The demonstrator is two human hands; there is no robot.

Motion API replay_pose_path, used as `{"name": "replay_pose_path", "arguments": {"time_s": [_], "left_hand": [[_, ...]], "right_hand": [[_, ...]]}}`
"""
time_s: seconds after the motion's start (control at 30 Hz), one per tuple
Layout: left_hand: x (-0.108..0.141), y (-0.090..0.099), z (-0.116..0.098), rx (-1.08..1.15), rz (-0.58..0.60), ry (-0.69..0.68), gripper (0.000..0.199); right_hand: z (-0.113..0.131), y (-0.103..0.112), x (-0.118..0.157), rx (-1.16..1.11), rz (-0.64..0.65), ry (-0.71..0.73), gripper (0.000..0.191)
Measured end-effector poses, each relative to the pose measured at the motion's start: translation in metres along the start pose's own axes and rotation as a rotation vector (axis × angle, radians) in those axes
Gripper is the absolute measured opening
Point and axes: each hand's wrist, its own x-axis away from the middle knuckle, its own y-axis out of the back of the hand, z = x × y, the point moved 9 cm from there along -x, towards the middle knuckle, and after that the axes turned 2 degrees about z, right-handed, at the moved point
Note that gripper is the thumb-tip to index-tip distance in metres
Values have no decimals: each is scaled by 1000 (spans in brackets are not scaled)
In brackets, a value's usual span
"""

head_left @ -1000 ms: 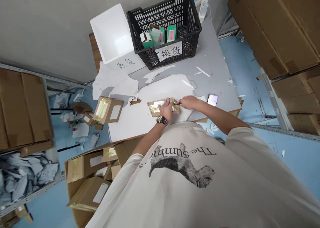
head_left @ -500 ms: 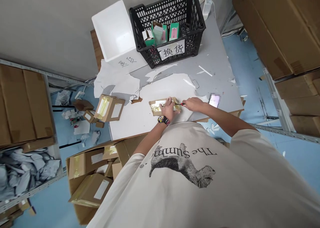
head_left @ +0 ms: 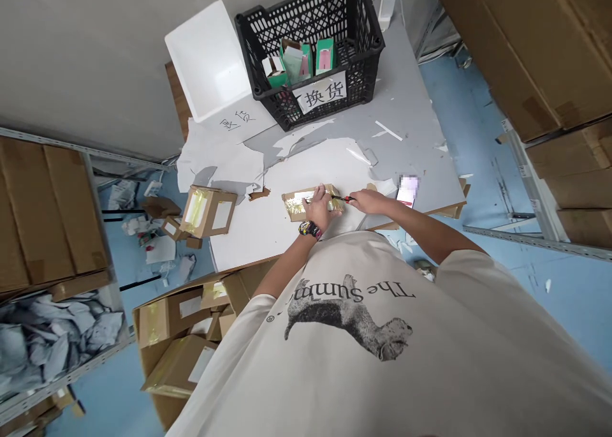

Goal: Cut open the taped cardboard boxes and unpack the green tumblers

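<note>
One taped carton (head_left: 294, 208) lies crosswise under the spread left hand (head_left: 319, 209); the right hand (head_left: 368, 201) grips a cutter (head_left: 347, 198) at its right end.

"How is the light?"

"It is rather bright and even, and shadows are soft. Some glare is in the white bin (head_left: 208, 60) at 11 o'clock and on the taped box (head_left: 294, 207) near the centre."

"And the sharpness?"

"Quite clear in the middle. Cartons (head_left: 530, 54) at 2 o'clock look stretched; square blocks cover part of the phone (head_left: 406, 192) at 3 o'clock."
</note>
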Motion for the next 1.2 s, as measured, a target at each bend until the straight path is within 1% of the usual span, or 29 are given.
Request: {"name": "replay_pose_path", "arguments": {"time_s": [0.1, 0.23, 0.33, 0.47, 0.6, 0.7, 0.87, 1.03, 1.2], "left_hand": [[1, 0, 4, 7, -8, 10, 50], [5, 1, 5, 26, 0, 11, 52], [7, 2, 3, 31, 13, 19, 51], [6, 0, 1, 32, 26, 35, 43], [4, -1, 4, 71, 1, 47, 30], [5, -3, 5, 95, -17, 49, 23], [10, -6, 5, 97, -22, 51, 14], [10, -4, 6, 76, -7, 40, 14], [5, -1, 8, 65, -20, 33, 20]], "right_hand": [[-5, -4, 2, -161, 2, -42, 34], [-12, -23, 7, -417, 43, -100, 37], [-15, -33, 7, -502, 56, -101, 33], [-20, -33, 1, -480, 72, -123, 32], [-18, -23, -3, -394, 86, -108, 36], [-16, -18, 1, -373, 116, -98, 39], [-20, -22, 8, -425, 190, -90, 37], [-23, -25, -2, -435, 190, -69, 37], [-18, -34, -13, -448, 153, -71, 39]]}}
